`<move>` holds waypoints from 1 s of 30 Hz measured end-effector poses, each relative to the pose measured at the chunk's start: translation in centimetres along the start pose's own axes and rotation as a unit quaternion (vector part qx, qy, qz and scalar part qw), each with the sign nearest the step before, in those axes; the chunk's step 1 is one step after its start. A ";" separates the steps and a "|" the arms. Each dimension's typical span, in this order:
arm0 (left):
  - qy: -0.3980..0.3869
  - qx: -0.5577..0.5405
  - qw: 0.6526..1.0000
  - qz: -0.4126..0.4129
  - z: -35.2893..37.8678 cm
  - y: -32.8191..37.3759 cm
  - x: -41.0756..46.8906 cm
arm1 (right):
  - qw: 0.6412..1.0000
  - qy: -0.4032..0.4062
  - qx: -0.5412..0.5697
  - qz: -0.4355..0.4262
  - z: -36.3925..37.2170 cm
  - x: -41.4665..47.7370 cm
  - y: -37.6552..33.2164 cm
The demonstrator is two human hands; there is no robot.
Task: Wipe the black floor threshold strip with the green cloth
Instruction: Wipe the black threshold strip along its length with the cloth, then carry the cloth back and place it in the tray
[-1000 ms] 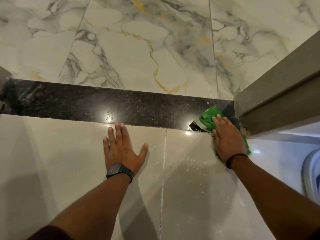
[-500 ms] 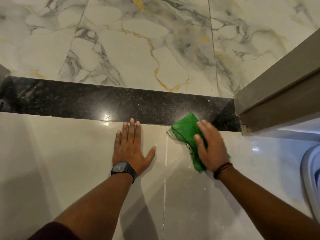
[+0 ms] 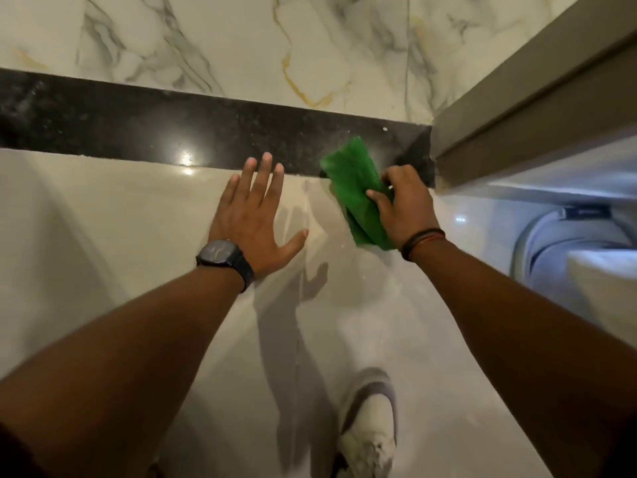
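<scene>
The black floor threshold strip (image 3: 144,127) runs across the floor from the left edge to the door frame at the right, speckled with dust. My right hand (image 3: 408,205) grips the green cloth (image 3: 355,181), whose far end lies on the strip's near edge close to its right end. The rest of the cloth trails back over the pale tile under my palm. My left hand (image 3: 255,215) is spread flat on the pale tile, fingers apart, fingertips touching the strip's near edge, a black watch on the wrist.
A brown door frame (image 3: 524,108) rises at the strip's right end. Veined marble tiles (image 3: 241,39) lie beyond the strip. A pale blue-white rounded object (image 3: 572,257) sits at the right. A whitish shoe (image 3: 368,429) rests on the tile near the bottom.
My right hand swept the cloth left off the strip's right end, then came back right and forward onto its near edge. My left hand slid right and forward. The view has dropped lower.
</scene>
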State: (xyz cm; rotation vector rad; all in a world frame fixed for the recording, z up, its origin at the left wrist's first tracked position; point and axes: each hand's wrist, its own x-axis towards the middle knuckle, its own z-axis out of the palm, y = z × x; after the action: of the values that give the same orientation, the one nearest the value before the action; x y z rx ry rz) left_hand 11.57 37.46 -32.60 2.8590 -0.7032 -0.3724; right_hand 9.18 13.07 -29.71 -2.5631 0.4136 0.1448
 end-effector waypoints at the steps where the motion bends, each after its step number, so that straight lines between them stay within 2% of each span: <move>1: -0.002 -0.002 1.000 0.011 -1.9 0.9 -0.6 | 1.000 0.011 0.003 -0.008 -1.7 -1.2 -0.7; 5: -0.015 0.001 0.998 0.062 -9.9 7.0 -1.9 | 0.995 0.095 0.043 -0.001 -11.1 -6.5 -2.5; 10: -0.028 -0.032 0.990 0.138 -20.5 18.7 -1.5 | 0.990 0.137 0.037 0.021 -27.0 -13.8 -1.3; 15: -0.048 -0.086 0.969 0.228 -26.9 31.1 -0.8 | 0.974 0.204 -0.006 0.099 -41.3 -19.2 3.9; 17: -0.050 -0.095 0.961 0.254 -27.5 35.6 -0.4 | 0.969 0.194 -0.005 0.151 -44.9 -19.7 6.5; 22: -0.057 -0.115 0.956 0.263 -26.1 42.6 0.4 | 0.965 0.147 0.055 0.208 -46.0 -17.6 11.1; 24: -0.057 -0.111 0.958 0.257 -25.0 43.9 0.9 | 0.953 0.158 0.104 0.235 -44.6 -17.2 12.7; 26: -0.063 -0.094 0.960 0.257 -23.6 45.0 1.7 | 0.933 0.148 0.140 0.298 -42.7 -17.2 15.1; 28: -0.070 -0.067 0.957 0.273 -22.1 45.7 2.3 | 0.918 0.106 0.114 0.365 -40.4 -17.6 17.3; 30: -0.080 -0.030 0.951 0.298 -20.6 46.0 2.6 | 0.917 0.080 0.026 0.390 -37.9 -18.2 18.4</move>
State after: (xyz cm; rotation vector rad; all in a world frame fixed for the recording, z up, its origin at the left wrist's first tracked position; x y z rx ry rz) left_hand -0.25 -1.72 -3.11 2.4106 -1.4911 -0.5144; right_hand -13.19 -16.92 -3.19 -2.2169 1.4635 0.2006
